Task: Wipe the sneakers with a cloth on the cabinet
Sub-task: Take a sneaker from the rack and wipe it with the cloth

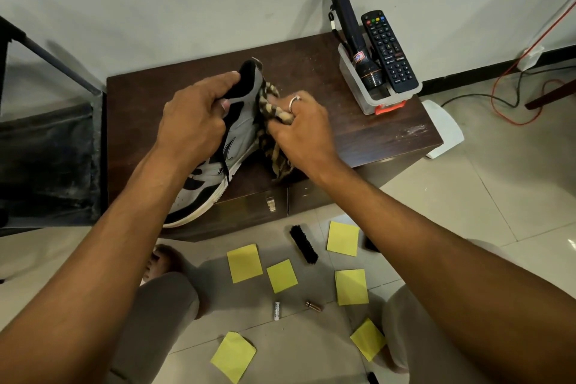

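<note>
A white and black sneaker (218,171) lies on the dark wooden cabinet (358,134), its toe past the front edge and its heel toward the wall. My left hand (193,121) grips the sneaker at its black collar. My right hand (299,128) holds a bunched tan and black striped cloth (274,115) and presses it against the sneaker's right side near the heel. Part of the cloth hangs down onto the cabinet top below my right hand.
A clear bin (377,93) at the cabinet's back right holds a black flashlight (352,34) and a remote (389,50). On the floor lie several yellow sticky notes (244,262), a black brush (304,244) and two batteries (277,310). A dark chair (46,150) stands left.
</note>
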A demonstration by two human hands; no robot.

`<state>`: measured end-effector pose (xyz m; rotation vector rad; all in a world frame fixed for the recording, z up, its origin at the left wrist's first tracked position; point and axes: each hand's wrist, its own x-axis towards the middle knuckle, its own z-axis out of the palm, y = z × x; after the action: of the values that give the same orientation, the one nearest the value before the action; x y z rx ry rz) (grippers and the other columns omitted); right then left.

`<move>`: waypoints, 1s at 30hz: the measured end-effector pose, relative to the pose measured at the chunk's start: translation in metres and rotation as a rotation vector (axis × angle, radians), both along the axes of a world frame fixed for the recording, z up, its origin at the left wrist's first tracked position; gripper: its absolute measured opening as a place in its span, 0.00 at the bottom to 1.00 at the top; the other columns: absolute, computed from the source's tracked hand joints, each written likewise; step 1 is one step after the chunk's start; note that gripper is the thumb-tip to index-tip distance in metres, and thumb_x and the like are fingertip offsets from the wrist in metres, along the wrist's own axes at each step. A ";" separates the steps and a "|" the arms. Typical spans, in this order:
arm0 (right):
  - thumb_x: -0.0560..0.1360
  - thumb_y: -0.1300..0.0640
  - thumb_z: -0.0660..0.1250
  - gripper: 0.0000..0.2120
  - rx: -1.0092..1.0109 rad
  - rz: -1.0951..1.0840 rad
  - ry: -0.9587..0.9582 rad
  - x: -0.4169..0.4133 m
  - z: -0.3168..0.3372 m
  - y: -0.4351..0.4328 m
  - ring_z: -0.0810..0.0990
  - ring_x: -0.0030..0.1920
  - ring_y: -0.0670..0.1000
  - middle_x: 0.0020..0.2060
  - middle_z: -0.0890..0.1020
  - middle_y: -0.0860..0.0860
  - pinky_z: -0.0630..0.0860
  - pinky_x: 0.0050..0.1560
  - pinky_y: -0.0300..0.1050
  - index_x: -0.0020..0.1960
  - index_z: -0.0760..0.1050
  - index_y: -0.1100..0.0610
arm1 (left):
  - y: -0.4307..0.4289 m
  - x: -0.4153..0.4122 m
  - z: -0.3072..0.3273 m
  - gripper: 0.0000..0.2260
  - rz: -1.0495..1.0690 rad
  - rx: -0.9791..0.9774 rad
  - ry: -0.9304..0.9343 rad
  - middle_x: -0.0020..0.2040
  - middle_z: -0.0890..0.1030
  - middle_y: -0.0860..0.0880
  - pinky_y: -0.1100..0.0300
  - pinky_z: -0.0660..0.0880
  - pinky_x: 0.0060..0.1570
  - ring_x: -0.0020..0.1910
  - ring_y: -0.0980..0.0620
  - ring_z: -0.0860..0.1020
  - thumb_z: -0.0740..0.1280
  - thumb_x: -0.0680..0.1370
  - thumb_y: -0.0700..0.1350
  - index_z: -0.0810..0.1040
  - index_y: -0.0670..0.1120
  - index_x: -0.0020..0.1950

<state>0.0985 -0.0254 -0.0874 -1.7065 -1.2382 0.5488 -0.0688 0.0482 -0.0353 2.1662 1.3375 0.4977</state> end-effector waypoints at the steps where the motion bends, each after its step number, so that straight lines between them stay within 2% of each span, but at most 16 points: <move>1: 0.74 0.62 0.72 0.16 -0.056 0.014 -0.025 0.002 0.000 -0.002 0.79 0.46 0.42 0.51 0.79 0.48 0.78 0.47 0.34 0.62 0.83 0.56 | 0.001 -0.001 -0.001 0.22 -0.007 -0.007 -0.011 0.72 0.76 0.56 0.48 0.68 0.75 0.73 0.53 0.72 0.63 0.83 0.39 0.74 0.57 0.75; 4: 0.73 0.61 0.72 0.14 -0.165 0.068 -0.018 0.011 0.004 -0.004 0.82 0.48 0.42 0.50 0.84 0.46 0.80 0.49 0.37 0.58 0.85 0.54 | 0.002 -0.002 0.000 0.22 -0.033 -0.022 -0.036 0.70 0.77 0.59 0.52 0.69 0.74 0.71 0.56 0.73 0.62 0.83 0.38 0.75 0.57 0.73; 7: 0.72 0.61 0.73 0.08 -0.181 0.008 0.083 0.020 0.011 -0.005 0.83 0.40 0.39 0.40 0.85 0.42 0.80 0.41 0.35 0.47 0.85 0.50 | 0.007 -0.009 0.003 0.23 -0.055 -0.006 -0.023 0.65 0.77 0.57 0.71 0.66 0.68 0.66 0.59 0.73 0.62 0.82 0.33 0.79 0.55 0.70; 8: 0.72 0.62 0.72 0.08 -0.171 -0.054 0.134 0.022 0.012 -0.005 0.82 0.38 0.38 0.38 0.84 0.42 0.78 0.37 0.34 0.44 0.84 0.50 | 0.009 -0.012 0.005 0.25 -0.070 0.020 0.005 0.64 0.78 0.54 0.70 0.67 0.67 0.66 0.56 0.74 0.64 0.80 0.31 0.80 0.57 0.68; 10: 0.72 0.65 0.71 0.07 -0.138 -0.156 0.294 0.023 0.013 -0.004 0.82 0.34 0.39 0.36 0.84 0.44 0.76 0.33 0.34 0.45 0.83 0.53 | 0.017 -0.020 0.007 0.32 -0.083 0.079 0.047 0.60 0.80 0.52 0.53 0.71 0.69 0.64 0.49 0.75 0.65 0.74 0.28 0.81 0.64 0.62; 12: 0.72 0.68 0.71 0.10 -0.096 -0.170 0.447 0.022 0.015 -0.003 0.84 0.37 0.41 0.39 0.85 0.46 0.77 0.35 0.34 0.50 0.83 0.56 | 0.019 -0.023 0.011 0.31 -0.057 0.096 0.063 0.55 0.79 0.57 0.40 0.72 0.67 0.63 0.46 0.76 0.62 0.71 0.28 0.83 0.61 0.59; 14: 0.72 0.69 0.71 0.16 -0.044 -0.086 0.492 0.015 0.015 -0.003 0.85 0.44 0.40 0.45 0.85 0.44 0.79 0.43 0.34 0.56 0.83 0.55 | 0.015 -0.021 0.017 0.28 -0.067 0.055 0.018 0.53 0.77 0.62 0.40 0.71 0.69 0.65 0.48 0.75 0.58 0.71 0.33 0.83 0.59 0.60; 15: 0.72 0.69 0.72 0.18 -0.019 -0.027 0.481 0.010 0.013 -0.003 0.84 0.48 0.39 0.48 0.85 0.43 0.79 0.47 0.34 0.59 0.83 0.55 | 0.011 -0.019 0.020 0.28 -0.086 0.001 -0.009 0.55 0.76 0.66 0.44 0.69 0.71 0.67 0.51 0.72 0.57 0.71 0.37 0.81 0.62 0.62; 17: 0.74 0.67 0.73 0.19 0.002 0.076 0.452 -0.004 0.007 -0.005 0.83 0.54 0.41 0.53 0.84 0.45 0.80 0.55 0.38 0.64 0.81 0.57 | 0.005 -0.019 0.018 0.27 -0.167 -0.075 0.057 0.59 0.67 0.76 0.51 0.62 0.74 0.69 0.53 0.63 0.58 0.73 0.46 0.74 0.66 0.70; 19: 0.75 0.64 0.73 0.19 -0.006 0.098 0.430 -0.015 0.001 -0.007 0.83 0.57 0.45 0.56 0.84 0.49 0.81 0.59 0.46 0.65 0.80 0.58 | 0.004 -0.020 0.017 0.26 -0.241 -0.086 0.161 0.56 0.59 0.84 0.51 0.58 0.73 0.70 0.53 0.58 0.62 0.76 0.54 0.67 0.68 0.74; 21: 0.74 0.60 0.73 0.15 -0.032 0.068 0.298 -0.016 -0.002 -0.007 0.83 0.54 0.46 0.53 0.84 0.49 0.82 0.56 0.48 0.61 0.83 0.56 | 0.003 -0.018 0.019 0.25 -0.235 -0.103 0.206 0.52 0.55 0.87 0.48 0.58 0.75 0.71 0.50 0.57 0.68 0.79 0.57 0.66 0.69 0.75; 23: 0.74 0.59 0.73 0.11 -0.105 0.083 0.137 -0.012 -0.001 -0.009 0.81 0.49 0.45 0.48 0.82 0.48 0.80 0.50 0.43 0.56 0.85 0.55 | 0.004 -0.018 0.019 0.25 -0.216 -0.106 0.203 0.49 0.54 0.88 0.48 0.58 0.76 0.71 0.51 0.58 0.69 0.80 0.54 0.66 0.68 0.75; 25: 0.74 0.57 0.73 0.05 -0.183 0.108 -0.033 -0.009 -0.001 -0.009 0.79 0.44 0.46 0.45 0.79 0.49 0.76 0.41 0.39 0.49 0.85 0.56 | 0.005 -0.017 0.019 0.26 -0.226 -0.080 0.204 0.52 0.57 0.86 0.50 0.57 0.76 0.69 0.55 0.58 0.70 0.80 0.53 0.66 0.69 0.75; 27: 0.73 0.57 0.72 0.05 -0.250 0.113 -0.190 -0.006 0.000 -0.007 0.79 0.39 0.47 0.39 0.79 0.49 0.79 0.37 0.45 0.39 0.81 0.57 | 0.006 -0.020 0.016 0.26 -0.216 -0.075 0.199 0.53 0.59 0.84 0.51 0.57 0.75 0.67 0.58 0.58 0.70 0.80 0.54 0.66 0.70 0.74; 28: 0.72 0.58 0.72 0.06 -0.270 0.108 -0.199 -0.004 0.000 -0.006 0.80 0.38 0.48 0.37 0.80 0.50 0.80 0.37 0.48 0.37 0.80 0.57 | 0.007 -0.020 0.016 0.26 -0.199 -0.083 0.189 0.53 0.59 0.84 0.50 0.57 0.76 0.67 0.58 0.57 0.71 0.79 0.54 0.66 0.70 0.74; 30: 0.73 0.60 0.71 0.05 -0.242 0.089 -0.059 -0.003 0.004 -0.006 0.81 0.38 0.47 0.37 0.81 0.50 0.81 0.40 0.49 0.38 0.82 0.57 | 0.008 -0.021 0.015 0.26 -0.171 -0.098 0.190 0.55 0.61 0.77 0.50 0.59 0.75 0.70 0.54 0.58 0.71 0.79 0.55 0.66 0.71 0.74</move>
<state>0.0958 -0.0313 -0.0832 -1.8855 -1.3382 0.7305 -0.0900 0.0566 -0.0201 2.2649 1.2306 0.1601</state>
